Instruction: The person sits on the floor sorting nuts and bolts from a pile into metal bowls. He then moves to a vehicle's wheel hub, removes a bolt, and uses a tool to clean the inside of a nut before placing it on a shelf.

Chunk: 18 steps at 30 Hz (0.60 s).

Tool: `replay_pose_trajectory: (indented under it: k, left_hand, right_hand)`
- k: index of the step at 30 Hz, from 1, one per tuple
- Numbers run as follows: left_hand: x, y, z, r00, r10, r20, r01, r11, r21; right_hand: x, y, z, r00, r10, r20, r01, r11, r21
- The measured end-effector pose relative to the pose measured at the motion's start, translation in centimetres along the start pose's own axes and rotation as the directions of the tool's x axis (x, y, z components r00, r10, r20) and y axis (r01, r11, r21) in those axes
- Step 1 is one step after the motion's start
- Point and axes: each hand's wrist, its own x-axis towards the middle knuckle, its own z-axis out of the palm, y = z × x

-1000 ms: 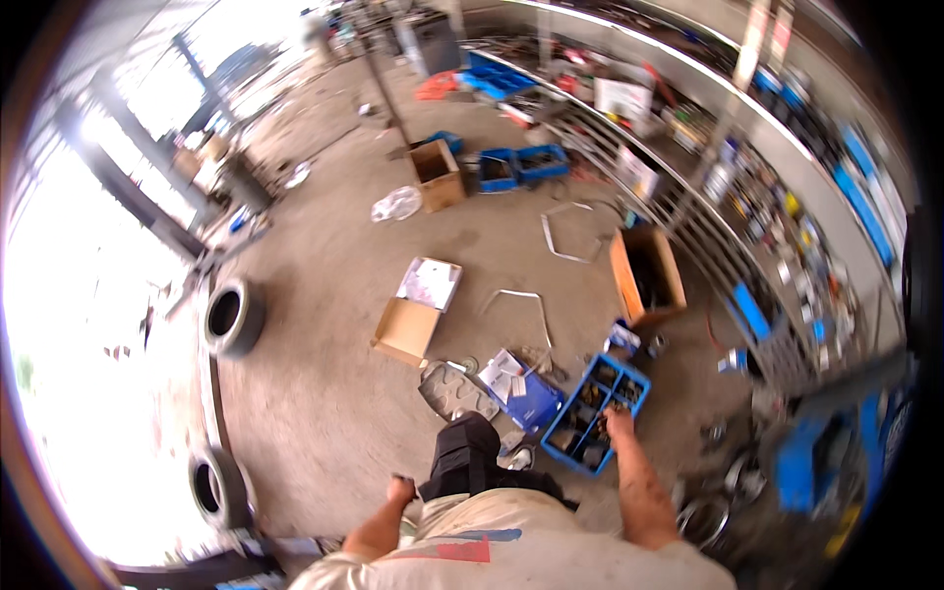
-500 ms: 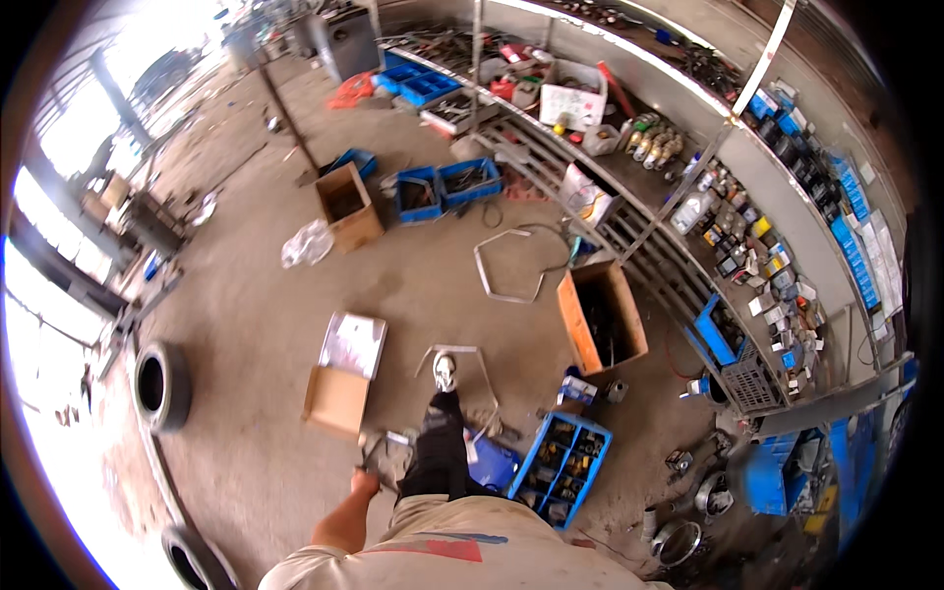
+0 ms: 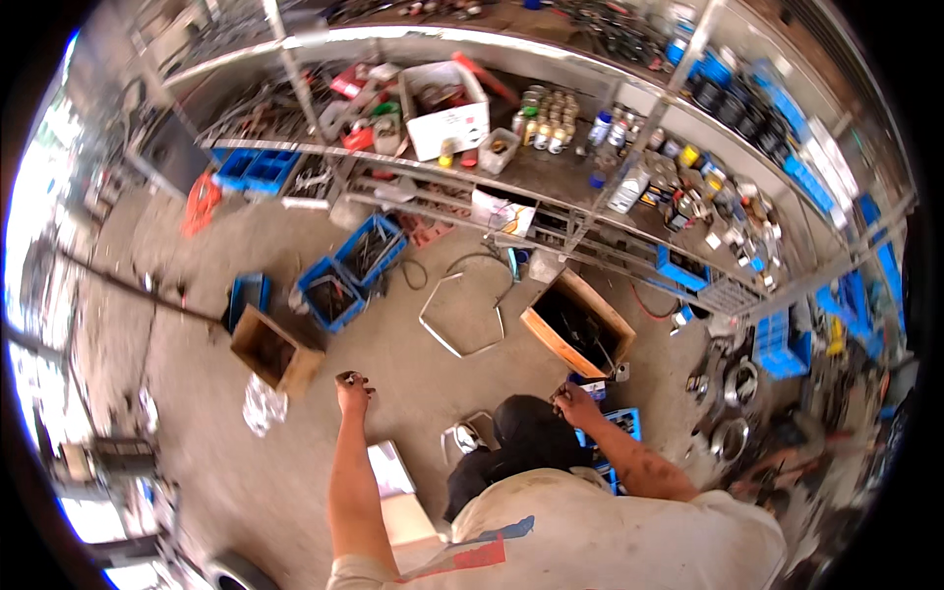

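Observation:
My left hand point(image 3: 354, 389) is held out at the end of a straight arm, left of centre above the floor. Its fingers are curled; whatever they hold, if anything, is too small to make out. A flat open cardboard box point(image 3: 406, 518) with a pale lid lies below that arm. Beside my bent knee is my right hand point(image 3: 570, 401), fingers drawn together, their contents unclear. Just past it are a tall open cardboard box point(image 3: 546, 344) with dark parts inside and a blue divided tray point(image 3: 625, 425), partly covered by my forearm. My shoe point(image 3: 466, 438) stands by a bent metal strip.
Ahead runs a metal shelf rack point(image 3: 551, 187) loaded with bottles, cans and parts. Blue bins point(image 3: 332, 295) and an open brown carton point(image 3: 258, 344) stand at left, near a plastic bag point(image 3: 264, 405). A bent metal frame point(image 3: 458, 349) lies mid-floor; metal rings point(image 3: 730, 439) lie right.
The view has swung left and closer to the shelf. My left hand has gone from low beside my leg to stretched forward. My right hand has come into sight by my knee.

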Motion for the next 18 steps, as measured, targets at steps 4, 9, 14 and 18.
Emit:
replay_pose_trajectory:
  k: [4, 9, 14, 18]
  left_hand:
    - [5.7, 6.7, 3.0, 0.992, 0.097, 0.086, -0.094, 0.995, -0.042]
    - [10.7, -9.1, 6.7, 0.933, -0.243, 0.265, 0.277, 0.956, -0.099]
    - [0.6, -5.3, 4.7, 0.987, -0.156, 0.049, 0.075, 0.699, 0.711]
    - [3.8, -0.8, 3.5, 0.938, -0.345, -0.045, 0.311, 0.771, 0.556]
  right_hand:
    - [8.5, 6.7, 0.4, 0.978, -0.084, -0.193, 0.048, 0.981, -0.186]
    - [12.4, 26.3, -6.1, 0.966, 0.231, -0.119, -0.252, 0.725, -0.641]
    - [19.0, 16.8, -11.6, 0.764, 0.185, 0.618, 0.508, 0.418, -0.753]
    - [38.8, -4.8, -10.9, 0.855, 0.517, -0.027, -0.444, 0.706, -0.552]
